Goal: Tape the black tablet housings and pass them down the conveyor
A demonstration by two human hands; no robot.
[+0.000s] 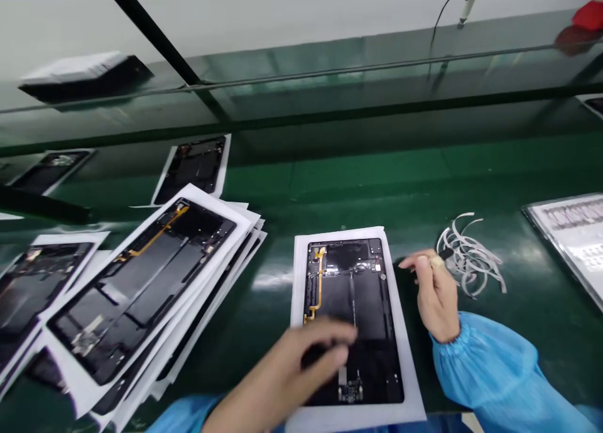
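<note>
An opened tablet [372, 307] with a dark inside and an orange flex cable [320, 282] lies on a white sheet [409, 383] in front of me. My left hand [301, 364] is over its lower left part, blurred, with thumb and fingers apart and nothing seen between them. Whether it touches the tablet I cannot tell. To the right of the tablet is my right hand [436, 295], its fingers curled in. A small dark piece [445, 254] shows at these fingers, too little of it to name. Just beyond it lies a loose heap of thin white curled strips [471, 257].
At left is a stack of opened tablets [146, 282] between white sheets, with another tablet pile [42, 282] beside it. One more tablet [195, 166] lies behind. A clear-covered tray [575, 232] is at right. Above the green bench [358, 175] runs a glass shelf [306, 75].
</note>
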